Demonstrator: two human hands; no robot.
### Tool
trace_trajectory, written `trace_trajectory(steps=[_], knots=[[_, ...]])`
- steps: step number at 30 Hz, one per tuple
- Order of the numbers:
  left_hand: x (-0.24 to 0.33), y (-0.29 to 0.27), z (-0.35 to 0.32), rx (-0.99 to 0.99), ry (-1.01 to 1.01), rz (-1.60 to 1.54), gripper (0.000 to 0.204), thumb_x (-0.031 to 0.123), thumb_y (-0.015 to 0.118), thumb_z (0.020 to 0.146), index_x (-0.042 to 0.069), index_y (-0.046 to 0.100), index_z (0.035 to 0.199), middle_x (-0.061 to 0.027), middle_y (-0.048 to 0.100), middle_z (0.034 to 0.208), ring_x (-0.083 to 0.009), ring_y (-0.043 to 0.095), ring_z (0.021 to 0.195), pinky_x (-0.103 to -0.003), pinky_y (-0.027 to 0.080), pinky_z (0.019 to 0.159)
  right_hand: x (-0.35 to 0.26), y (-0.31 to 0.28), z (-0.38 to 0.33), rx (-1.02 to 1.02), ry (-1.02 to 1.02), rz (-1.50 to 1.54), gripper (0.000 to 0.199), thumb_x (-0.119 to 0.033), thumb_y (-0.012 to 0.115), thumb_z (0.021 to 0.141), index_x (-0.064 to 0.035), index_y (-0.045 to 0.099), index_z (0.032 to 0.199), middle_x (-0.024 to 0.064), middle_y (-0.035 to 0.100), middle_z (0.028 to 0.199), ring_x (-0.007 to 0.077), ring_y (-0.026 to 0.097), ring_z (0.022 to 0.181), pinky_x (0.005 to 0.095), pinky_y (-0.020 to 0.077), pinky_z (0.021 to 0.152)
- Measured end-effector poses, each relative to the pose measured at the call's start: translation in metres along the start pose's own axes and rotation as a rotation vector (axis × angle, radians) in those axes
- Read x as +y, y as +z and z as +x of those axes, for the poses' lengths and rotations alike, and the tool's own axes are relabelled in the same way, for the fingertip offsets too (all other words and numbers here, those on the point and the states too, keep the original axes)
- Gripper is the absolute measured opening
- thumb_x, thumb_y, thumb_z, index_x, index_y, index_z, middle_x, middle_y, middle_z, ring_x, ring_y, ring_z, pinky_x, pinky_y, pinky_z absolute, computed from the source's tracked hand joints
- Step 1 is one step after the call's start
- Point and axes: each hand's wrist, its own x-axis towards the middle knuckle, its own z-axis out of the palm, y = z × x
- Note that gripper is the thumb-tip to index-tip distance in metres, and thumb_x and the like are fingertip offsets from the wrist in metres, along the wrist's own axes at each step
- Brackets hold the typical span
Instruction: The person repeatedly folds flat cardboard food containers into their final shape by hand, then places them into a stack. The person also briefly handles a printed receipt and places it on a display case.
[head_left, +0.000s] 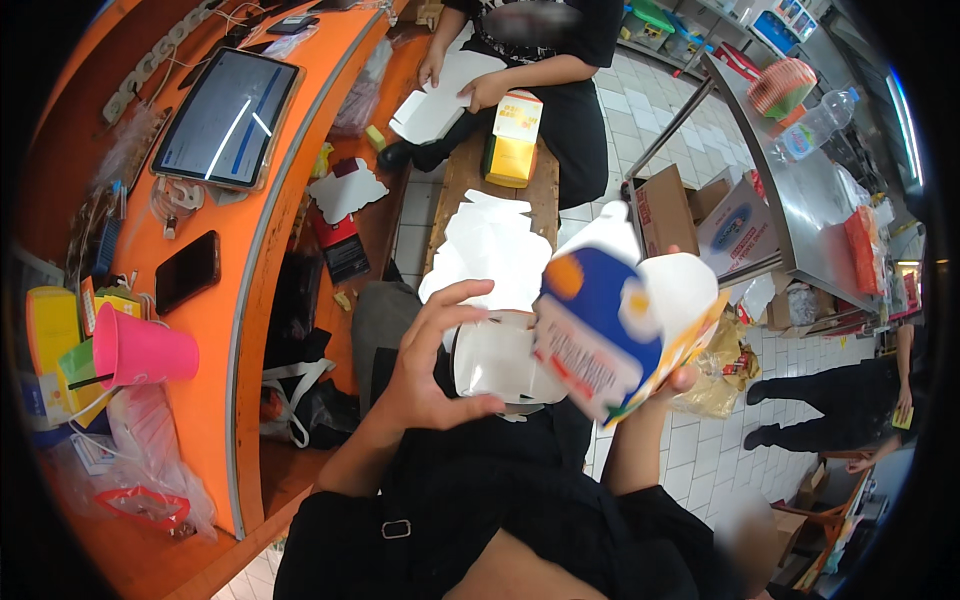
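Centre: blue-and-white cardboard box (592,312) — body shaped, top flaps unclosed — gripped in right hand (684,379). Left hand (428,372) loosely open, curved beside white cardboard tray (505,362). White cardboard blanks (492,245) above look unfolded.

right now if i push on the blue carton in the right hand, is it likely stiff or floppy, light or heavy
The blue carton is probably light for its size: it looks like thin card, held by the right hand alone. Its folded walls may feel fairly stiff, standing without sagging, but the loose white flap would likely bend easily.
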Motion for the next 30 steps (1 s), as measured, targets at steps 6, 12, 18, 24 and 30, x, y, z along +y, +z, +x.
trace_trajectory(steps=[6, 12, 18, 24, 30], knots=[[0.011, 0.025, 0.007, -0.121, 0.046, -0.055, 0.138, 0.037, 0.092, 0.054, -0.002, -0.003, 0.145, -0.0257, 0.022, 0.145, -0.0348, 0.031, 0.135, -0.042, 0.024, 0.11, 0.011, 0.016, -0.01, -0.055, -0.019, -0.271, 0.133, -0.037, 0.09, 0.047, -0.0019, 0.011, 0.148, 0.0173, 0.038, 0.139, 0.0306, 0.044, 0.126, 0.0418, 0.0365, 0.106], [-0.004, 0.027, -0.007, -0.308, -0.288, -0.622, 0.121, 0.032, 0.09, 0.058, -0.002, 0.01, 0.141, -0.0214, 0.032, 0.137, -0.0306, 0.039, 0.127, -0.039, 0.031, 0.105, 0.011, 0.015, -0.017, -0.297, -0.104, -0.038, 0.138, -0.05, 0.094, 0.039, -0.0045, 0.021, 0.146, 0.0211, 0.038, 0.137, 0.033, 0.043, 0.126, 0.0448, 0.0353, 0.104], [-0.023, 0.002, -0.031, -0.708, -0.633, -1.243, 0.1, 0.03, 0.087, 0.063, -0.003, 0.027, 0.136, -0.0163, 0.047, 0.125, -0.0265, 0.049, 0.115, -0.036, 0.039, 0.099, 0.0, 0.024, -0.016, -0.363, -0.073, 0.127, 0.105, -0.041, 0.083, 0.065, -0.0159, 0.023, 0.147, 0.0311, 0.039, 0.137, 0.0414, 0.042, 0.128, 0.0512, 0.0339, 0.105], [-0.028, 0.02, -0.053, -0.902, -0.683, -1.412, 0.08, 0.027, 0.084, 0.068, -0.003, 0.044, 0.13, -0.0113, 0.061, 0.113, -0.0223, 0.06, 0.103, -0.032, 0.046, 0.093, 0.002, 0.038, -0.015, -0.725, 0.272, 0.166, 0.106, -0.041, 0.082, 0.065, -0.0088, 0.024, 0.148, 0.0247, 0.03, 0.148, 0.0373, 0.031, 0.138, 0.0442, 0.0222, 0.112], [0.013, 0.032, -0.032, -0.649, -0.715, -0.738, 0.062, 0.045, 0.066, 0.087, -0.002, 0.052, 0.125, -0.0081, 0.064, 0.104, -0.0164, 0.058, 0.103, -0.027, 0.045, 0.09, 0.002, 0.065, -0.018, -0.795, 0.091, 0.701, 0.063, -0.038, 0.054, 0.093, -0.0116, 0.029, 0.144, 0.0313, 0.041, 0.135, 0.0428, 0.049, 0.12, 0.0574, 0.0382, 0.099]])
